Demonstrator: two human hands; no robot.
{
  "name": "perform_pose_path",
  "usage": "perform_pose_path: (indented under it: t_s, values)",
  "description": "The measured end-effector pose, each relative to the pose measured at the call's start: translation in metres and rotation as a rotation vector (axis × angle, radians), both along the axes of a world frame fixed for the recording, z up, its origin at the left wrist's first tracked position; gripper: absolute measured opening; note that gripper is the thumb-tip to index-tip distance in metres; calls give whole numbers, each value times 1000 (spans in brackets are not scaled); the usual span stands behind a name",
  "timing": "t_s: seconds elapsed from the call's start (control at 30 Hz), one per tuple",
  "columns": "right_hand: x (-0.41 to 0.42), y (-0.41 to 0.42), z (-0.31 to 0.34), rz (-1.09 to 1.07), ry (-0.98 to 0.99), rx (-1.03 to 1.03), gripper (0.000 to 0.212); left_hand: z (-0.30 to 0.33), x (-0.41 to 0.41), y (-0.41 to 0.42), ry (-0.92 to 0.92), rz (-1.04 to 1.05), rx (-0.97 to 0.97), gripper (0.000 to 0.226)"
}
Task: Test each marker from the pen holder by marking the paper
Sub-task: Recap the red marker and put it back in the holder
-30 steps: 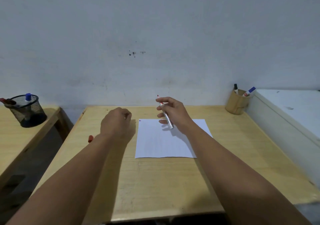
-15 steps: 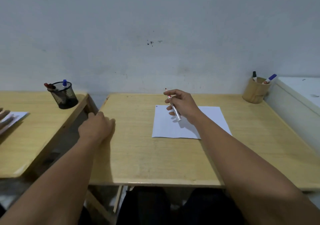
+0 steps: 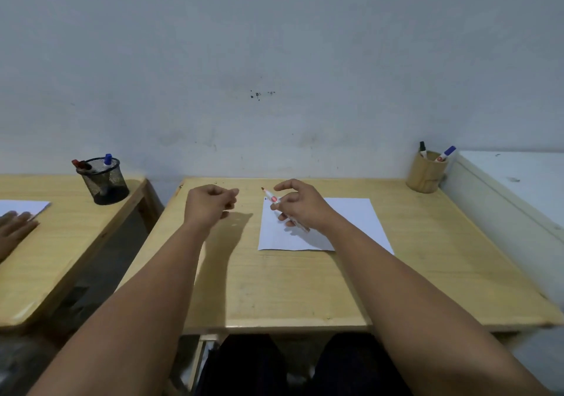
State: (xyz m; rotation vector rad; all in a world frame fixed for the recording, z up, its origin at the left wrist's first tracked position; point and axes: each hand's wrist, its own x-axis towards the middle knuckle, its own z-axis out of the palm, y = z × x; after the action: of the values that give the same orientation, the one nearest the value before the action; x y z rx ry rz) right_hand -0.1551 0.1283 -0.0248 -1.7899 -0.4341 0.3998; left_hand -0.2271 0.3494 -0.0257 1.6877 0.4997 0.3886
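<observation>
My right hand holds an uncapped red marker over the left part of the white paper, tip pointing up and left, off the sheet. The index finger and thumb are spread; the other fingers grip the barrel. My left hand hovers left of the paper, curled into a fist. The red cap that lay by the table's left edge no longer shows there. The wooden pen holder at the back right holds a black marker and a blue marker.
The wooden table ends against the wall. A white cabinet borders its right side. On a second table to the left are a black mesh holder with markers, a sheet and another person's hand.
My left hand went out to the table's left edge where the red cap lay, then came back closed beside the paper. The right hand loosened its index finger and thumb.
</observation>
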Motion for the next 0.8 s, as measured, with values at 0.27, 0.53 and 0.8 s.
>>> perform_pose_path:
  t_s: [0.27,0.53,0.8]
  values:
    - [-3,-34,9,-16,-26,24,26,45,38,-59,-138,22,-264,15]
    - [0,-55,23,-49,-56,106,22,57,54,-99,-191,23,-301,19]
    - [3,-72,33,-83,-53,153,19,61,58,-119,-200,24,-69,18]
